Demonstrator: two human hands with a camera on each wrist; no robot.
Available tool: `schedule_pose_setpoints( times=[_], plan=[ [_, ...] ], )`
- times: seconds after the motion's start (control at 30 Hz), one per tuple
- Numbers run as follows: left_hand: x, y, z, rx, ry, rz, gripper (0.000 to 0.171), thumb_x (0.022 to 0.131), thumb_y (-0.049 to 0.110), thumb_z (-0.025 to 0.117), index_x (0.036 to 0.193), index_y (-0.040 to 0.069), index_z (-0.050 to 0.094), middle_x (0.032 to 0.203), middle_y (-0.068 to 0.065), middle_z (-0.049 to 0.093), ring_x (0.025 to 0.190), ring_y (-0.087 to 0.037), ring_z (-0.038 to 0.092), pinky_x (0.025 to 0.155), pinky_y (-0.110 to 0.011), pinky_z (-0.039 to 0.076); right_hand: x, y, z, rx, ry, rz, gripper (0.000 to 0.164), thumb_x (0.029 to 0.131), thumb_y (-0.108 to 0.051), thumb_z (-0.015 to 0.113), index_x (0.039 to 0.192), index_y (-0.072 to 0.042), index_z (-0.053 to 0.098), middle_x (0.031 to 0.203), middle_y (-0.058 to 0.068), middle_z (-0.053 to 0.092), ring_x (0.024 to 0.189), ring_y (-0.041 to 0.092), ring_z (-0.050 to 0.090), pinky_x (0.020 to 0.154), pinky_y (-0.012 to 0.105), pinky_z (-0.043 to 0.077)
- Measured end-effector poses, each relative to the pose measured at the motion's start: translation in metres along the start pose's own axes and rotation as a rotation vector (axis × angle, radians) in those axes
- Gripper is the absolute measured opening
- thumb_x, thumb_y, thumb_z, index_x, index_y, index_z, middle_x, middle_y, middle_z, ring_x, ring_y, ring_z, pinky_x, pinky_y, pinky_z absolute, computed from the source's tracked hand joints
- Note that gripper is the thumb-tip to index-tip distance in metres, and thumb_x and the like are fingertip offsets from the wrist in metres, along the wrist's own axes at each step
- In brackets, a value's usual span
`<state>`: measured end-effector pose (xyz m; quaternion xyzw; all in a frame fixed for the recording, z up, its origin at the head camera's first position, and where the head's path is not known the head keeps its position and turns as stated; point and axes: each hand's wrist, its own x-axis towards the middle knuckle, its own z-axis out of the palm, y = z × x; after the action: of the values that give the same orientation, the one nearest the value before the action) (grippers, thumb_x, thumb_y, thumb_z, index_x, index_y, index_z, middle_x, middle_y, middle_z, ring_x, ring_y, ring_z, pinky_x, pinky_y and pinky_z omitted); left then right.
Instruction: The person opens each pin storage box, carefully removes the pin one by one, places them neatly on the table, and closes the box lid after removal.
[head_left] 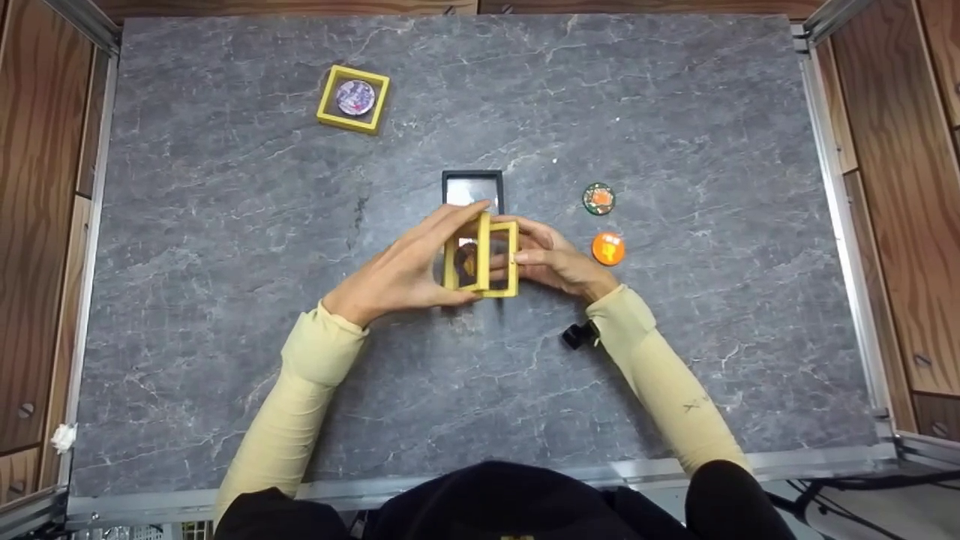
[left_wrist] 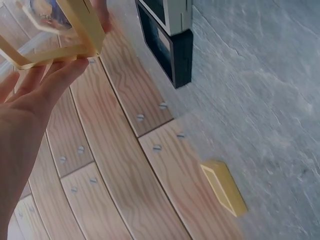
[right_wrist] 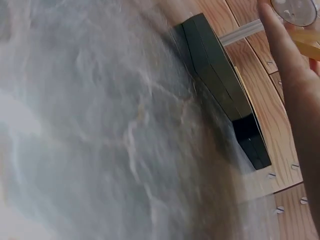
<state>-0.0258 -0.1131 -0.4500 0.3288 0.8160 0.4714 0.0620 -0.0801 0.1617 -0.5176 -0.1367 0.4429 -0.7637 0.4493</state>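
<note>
A yellow display frame (head_left: 484,251) is held up over the middle of the table, its two square halves hinged apart. Clear film spans the halves, and a dark round badge with an orange centre (head_left: 470,262) shows through the left one. My left hand (head_left: 409,266) grips the left half, fingers along its top edge and thumb at the bottom. With my right hand (head_left: 551,259), I pinch the right half's outer side, thumb in front; some fingers show through the film. In the left wrist view, fingertips support the yellow frame (left_wrist: 55,52) from below.
A black display frame (head_left: 472,174) stands just behind my hands. Another yellow frame (head_left: 354,126) with a purple round badge lies at the back left. To the right lie a green-rimmed badge (head_left: 598,199) and an orange badge (head_left: 608,248). Wooden panels (head_left: 877,187) border the table.
</note>
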Motion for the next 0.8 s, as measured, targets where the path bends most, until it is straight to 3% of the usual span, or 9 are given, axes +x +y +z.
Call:
schedule_pose_setpoints(
  times=[0.1, 0.23, 0.33, 0.47, 0.57, 0.67, 0.8],
  plan=[
    [-0.004, -0.003, -0.005, 0.015, 0.025, -0.012, 0.108, 0.080, 0.021, 0.092, 0.167, 0.013, 0.030, 0.155, -0.011, 0.052, 0.140, -0.025, 0.056, 0.127, -0.035, 0.044, -0.001, -0.004, 0.001, -0.107, 0.024, -0.016, 0.071, 0.100, -0.012, 0.067, 0.162, -0.001, 0.034, 0.160, 0.017, 0.048, 0.125, 0.029, 0.069, 0.113, 0.051, 0.058],
    [-0.008, -0.007, -0.010, 0.024, 0.042, -0.035, 0.108, 0.079, 0.022, 0.093, 0.167, 0.015, 0.031, 0.158, -0.011, 0.051, 0.144, -0.024, 0.054, 0.130, -0.038, 0.041, -0.001, -0.010, 0.005, -0.306, 0.067, -0.025, 0.069, 0.098, -0.009, 0.065, 0.160, -0.002, 0.038, 0.163, 0.020, 0.044, 0.133, 0.024, 0.064, 0.115, 0.038, 0.057],
    [-0.011, -0.009, -0.013, 0.014, 0.050, -0.052, 0.107, 0.078, 0.021, 0.093, 0.166, 0.014, 0.032, 0.158, -0.011, 0.051, 0.144, -0.023, 0.053, 0.129, -0.039, 0.041, 0.001, -0.015, 0.013, -0.484, 0.105, -0.014, 0.074, 0.092, -0.007, 0.075, 0.159, -0.007, 0.042, 0.155, 0.020, 0.052, 0.124, 0.022, 0.063, 0.103, 0.028, 0.060],
    [-0.016, -0.011, -0.015, 0.001, 0.053, -0.086, 0.106, 0.078, 0.021, 0.094, 0.166, 0.015, 0.034, 0.158, -0.008, 0.051, 0.143, -0.021, 0.054, 0.129, -0.038, 0.042, 0.005, -0.020, 0.024, -0.772, 0.147, 0.038, 0.089, 0.082, -0.021, 0.092, 0.156, -0.022, 0.044, 0.139, 0.013, 0.061, 0.101, 0.023, 0.062, 0.085, 0.030, 0.060],
    [-0.019, -0.011, -0.018, 0.002, 0.050, -0.120, 0.106, 0.079, 0.023, 0.094, 0.166, 0.018, 0.034, 0.159, -0.005, 0.051, 0.144, -0.020, 0.052, 0.129, -0.038, 0.042, 0.008, -0.022, 0.032, -0.993, 0.162, 0.054, 0.100, 0.072, -0.039, 0.098, 0.154, -0.027, 0.042, 0.141, 0.006, 0.060, 0.114, 0.024, 0.063, 0.100, 0.039, 0.058],
    [-0.023, -0.012, -0.021, 0.003, 0.054, -0.150, 0.105, 0.080, 0.024, 0.093, 0.166, 0.020, 0.034, 0.161, -0.005, 0.049, 0.149, -0.021, 0.049, 0.131, -0.040, 0.040, 0.013, -0.022, 0.036, -1.139, 0.159, 0.039, 0.107, 0.067, -0.046, 0.100, 0.153, -0.023, 0.040, 0.148, 0.006, 0.055, 0.135, 0.024, 0.055, 0.120, 0.046, 0.048],
    [-0.030, -0.013, -0.026, 0.008, 0.068, -0.193, 0.106, 0.080, 0.027, 0.094, 0.167, 0.023, 0.033, 0.164, -0.003, 0.047, 0.152, -0.022, 0.046, 0.132, -0.044, 0.037, 0.022, -0.022, 0.039, -1.271, 0.135, -0.010, 0.105, 0.068, -0.044, 0.099, 0.151, -0.014, 0.043, 0.145, 0.009, 0.055, 0.132, 0.025, 0.052, 0.119, 0.047, 0.049]
  ],
)
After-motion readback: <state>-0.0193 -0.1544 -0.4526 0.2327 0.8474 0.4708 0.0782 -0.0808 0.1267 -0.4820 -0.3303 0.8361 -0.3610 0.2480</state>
